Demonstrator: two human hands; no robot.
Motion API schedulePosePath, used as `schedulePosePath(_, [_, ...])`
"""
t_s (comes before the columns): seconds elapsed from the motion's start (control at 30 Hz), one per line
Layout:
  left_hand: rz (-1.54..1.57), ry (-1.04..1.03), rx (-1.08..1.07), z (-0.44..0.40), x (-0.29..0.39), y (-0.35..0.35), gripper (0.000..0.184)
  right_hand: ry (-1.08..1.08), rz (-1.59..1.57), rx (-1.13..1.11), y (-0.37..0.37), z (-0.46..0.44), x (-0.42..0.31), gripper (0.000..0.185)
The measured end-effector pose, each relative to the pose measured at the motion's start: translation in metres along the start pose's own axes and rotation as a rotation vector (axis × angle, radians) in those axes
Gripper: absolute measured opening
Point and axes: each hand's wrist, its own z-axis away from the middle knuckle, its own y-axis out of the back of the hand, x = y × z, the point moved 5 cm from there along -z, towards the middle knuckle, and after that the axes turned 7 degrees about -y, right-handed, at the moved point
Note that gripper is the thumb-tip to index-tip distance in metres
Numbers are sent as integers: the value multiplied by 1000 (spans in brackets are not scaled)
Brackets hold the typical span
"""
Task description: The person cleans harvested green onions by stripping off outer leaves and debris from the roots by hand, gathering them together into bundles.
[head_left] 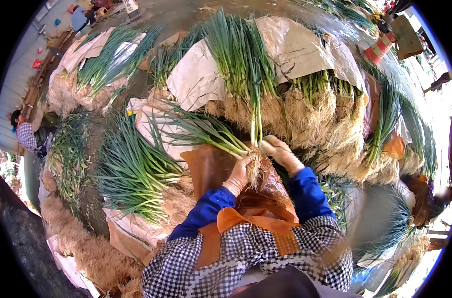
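Near the middle of the view, my left hand (239, 175) is closed round the lower stems of a small bunch of green onions (213, 130), whose leaves point up and to the left. Pale roots (255, 166) hang between my two hands. My right hand (280, 151) is closed at the root end of upright green onion stalks (256, 116), its fingers curled against the white stems. Beneath both hands lies an orange-brown plastic apron (270, 191). Just beyond them stands a large bundle of green onions (233, 54) with roots toward me.
Another onion pile (131, 171) lies at the left on sacking. More rooted bundles (310, 114) stand under a pale cloth (290, 44). Loose leaves (69, 154) cover the ground farther left. A person in a checked top (26, 135) sits at the far left; another person (79, 19) is at the upper left.
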Motion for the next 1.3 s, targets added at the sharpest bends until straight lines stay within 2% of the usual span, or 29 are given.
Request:
schedulePosePath(0.03, [0, -4, 62, 1, 2, 4, 20, 14, 320, -38, -15, -15, -2, 46])
schedulePosePath(0.07, [-10, -14, 64, 0, 7, 2, 20, 66, 562, 81, -19, -9, -20, 48])
schedulePosePath(0.1, [-24, -40, 92, -1, 10, 2, 22, 116, 740, 113, -27, -8, -17, 40])
schedulePosePath(0.17, [-40, -79, 156, 1, 11, 5, 26, 286, 772, -1, -51, 6, 5, 43])
schedulePosePath(0.2, [21, -145, 14, -6, 15, 6, 21, 471, 732, -78, -51, 34, 0, 42])
schedulePosePath(0.23, [25, -105, 10, -4, 16, 6, 24, 650, 685, -157, -48, 65, -1, 41])
schedulePosePath(0.27, [24, -49, -51, -3, 17, 6, 26, 623, 461, -244, -43, 77, 13, 33])
schedulePosePath(0.3, [24, 2, -118, -4, 19, 3, 28, 382, 714, -434, -33, 61, 39, 45])
schedulePosePath(0.33, [24, 5, -120, -2, 20, 4, 28, 122, 845, -398, -17, 41, 58, 46])
schedulePosePath(0.37, [40, 63, -135, 2, 18, 2, 29, -143, 963, -354, 4, 31, 45, 48])
schedulePosePath(0.43, [57, 162, -180, -1, 17, 0, 29, -93, -398, -115, 10, 9, 25, 48])
schedulePosePath(0.47, [-43, 159, -130, 3, 20, -8, 28, -93, -606, -166, 1, -7, 14, 43])
schedulePosePath(0.5, [-145, 156, -73, 8, 23, -16, 27, -108, -610, -95, -11, -16, -1, 33])
schedulePosePath(0.57, [-65, 121, -56, -4, 25, 3, 23, -25, -23, 163, -35, -44, 8, 32])
schedulePosePath(0.63, [18, 76, -75, -11, 32, 0, 20, 88, -147, 340, -54, -63, 41, 28])
schedulePosePath(0.67, [31, 75, -46, -14, 29, -5, 20, 40, -101, 348, -47, -50, 31, 27])
schedulePosePath(0.77, [-3, 83, -79, -27, 26, -5, 17, -125, -572, 385, -53, -70, 86, 23])
schedulePosePath(0.8, [49, 68, -115, -9, 39, -38, 17, -126, -1125, 414, -37, -66, 90, 21])
schedulePosePath(0.83, [101, 52, -145, 9, 52, -63, 17, -228, -996, 428, -7, -42, 69, 21])
schedulePosePath(0.9, [98, 6, -148, 2, 57, -40, 19, -117, -943, 215, -1, -38, 57, 22])
schedulePosePath(0.93, [98, 52, -221, -8, 51, -18, 20, -185, -881, 111, -15, -44, 57, 23])
schedulePosePath(0.97, [94, 101, -299, -17, 43, -1, 21, -132, -946, -35, -19, -19, -1, 23])
schedulePosePath(1.03, [110, -44, -64, -19, 32, 4, 21, 24, -548, 128, -35, -34, 7, 25])
schedulePosePath(1.07, [123, -37, -128, -20, 29, 7, 21, 204, -155, 300, -37, -45, 19, 26])
schedulePosePath(1.1, [133, -30, -192, -19, 31, 3, 22, 479, 222, 449, -35, -44, 7, 29])
schedulePosePath(1.17, [125, 8, -177, -10, 35, -14, 23, 37, -592, 263, -41, -61, 39, 31])
schedulePosePath(1.2, [120, 50, -161, -4, 33, -21, 24, -114, -894, 76, -27, -56, 11, 35])
schedulePosePath(1.23, [120, 50, -160, -5, 33, -18, 24, -103, -959, 190, -19, -70, 13, 40])
schedulePosePath(1.3, [368, 192, -429, -5, 30, -22, 27, -100, -766, -52, -33, -106, 24, 41])
